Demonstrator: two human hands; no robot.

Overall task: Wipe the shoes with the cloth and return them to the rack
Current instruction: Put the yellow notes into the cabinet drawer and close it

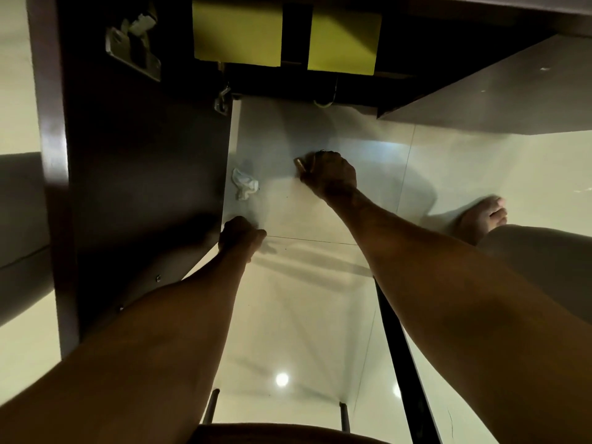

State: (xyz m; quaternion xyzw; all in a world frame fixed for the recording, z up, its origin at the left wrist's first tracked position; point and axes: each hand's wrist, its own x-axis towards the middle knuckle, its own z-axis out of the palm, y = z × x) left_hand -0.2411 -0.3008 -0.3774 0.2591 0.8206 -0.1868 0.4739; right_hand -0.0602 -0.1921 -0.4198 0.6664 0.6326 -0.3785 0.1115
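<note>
A crumpled white cloth [245,184] lies on the pale tiled floor beside the edge of an open dark cabinet door [144,174]. My left hand [241,234] is curled into a fist at the door's lower corner, just below the cloth and apart from it. My right hand [330,176] is also curled, knuckles up, over the floor to the right of the cloth, with nothing visibly held. No shoes are in view.
Two yellow-green boxes [237,30] sit inside the dark cabinet at the top. A second dark door [499,97] stands open at the upper right. A bare foot [483,217] rests on the floor at the right. Black stool legs [400,357] cross the lower floor.
</note>
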